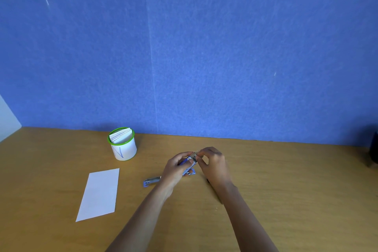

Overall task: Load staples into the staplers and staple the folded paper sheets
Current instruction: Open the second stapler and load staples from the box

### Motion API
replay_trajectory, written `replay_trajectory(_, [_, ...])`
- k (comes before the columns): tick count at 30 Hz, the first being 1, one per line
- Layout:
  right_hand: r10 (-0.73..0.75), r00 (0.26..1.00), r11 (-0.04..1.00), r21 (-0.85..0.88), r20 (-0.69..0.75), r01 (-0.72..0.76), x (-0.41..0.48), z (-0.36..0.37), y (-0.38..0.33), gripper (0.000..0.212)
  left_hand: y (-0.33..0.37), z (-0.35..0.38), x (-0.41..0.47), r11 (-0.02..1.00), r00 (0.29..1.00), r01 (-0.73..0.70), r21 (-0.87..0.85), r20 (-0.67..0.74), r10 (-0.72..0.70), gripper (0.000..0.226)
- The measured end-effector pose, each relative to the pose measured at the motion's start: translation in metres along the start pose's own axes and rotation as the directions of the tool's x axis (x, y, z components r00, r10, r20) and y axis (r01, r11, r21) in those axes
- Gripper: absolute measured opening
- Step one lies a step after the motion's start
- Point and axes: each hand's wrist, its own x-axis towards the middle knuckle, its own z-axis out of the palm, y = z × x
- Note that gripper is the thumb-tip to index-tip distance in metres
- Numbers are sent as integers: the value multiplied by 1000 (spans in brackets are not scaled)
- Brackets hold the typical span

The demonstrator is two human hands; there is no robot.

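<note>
My left hand (176, 166) grips a small blue stapler (189, 162), lifted a little off the wooden table (286, 180). Its metal top end points up and to the right. My right hand (212, 161) pinches a small silvery piece, seemingly staples, at that metal end; it is too small to tell for sure. A second blue stapler (151, 181) lies flat on the table just left of my left wrist. A folded white paper sheet (99, 193) lies flat to the left, apart from both hands.
A white cup with a green rim (122, 144) stands at the back left, holding several folded paper sheets. A blue partition wall (204, 47) rises right behind the table. A dark object (374, 149) shows at the right edge.
</note>
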Motion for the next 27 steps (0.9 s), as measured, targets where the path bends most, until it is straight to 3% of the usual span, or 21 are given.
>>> replay_trajectory(9, [6, 998, 989, -146, 68, 4, 3, 0, -4, 16, -4, 1, 1, 1000, 1000, 11, 10, -1, -11, 18])
replay_trajectory(14, [-48, 998, 973, -228, -47, 36, -4, 4, -10, 22, -4, 4, 4, 998, 998, 40, -40, -42, -42, 21])
replay_trajectory(17, [-94, 988, 979, -193, -121, 69, -7, 4, -14, 15, -5, 5, 4, 997, 998, 59, -46, -29, -60, 23])
replay_trajectory(20, [-29, 975, 999, -45, -221, 19, -5, 2, -13, 7, -5, 4, 3, 996, 997, 73, -44, -17, -74, 23])
replay_trajectory(23, [216, 948, 955, 250, -235, -156, -1, 0, -12, 8, -6, 3, 2, 996, 997, 76, -47, -11, -77, 21])
replay_trajectory(25, [373, 912, 851, 456, -173, -261, 1, -2, -12, 6, -6, 3, 1, 996, 996, 81, -45, -22, -82, 21])
replay_trajectory(27, [488, 872, 665, 664, -41, -341, 3, -4, -13, 3, -7, 2, 2, 995, 994, 93, -34, -45, -95, 21])
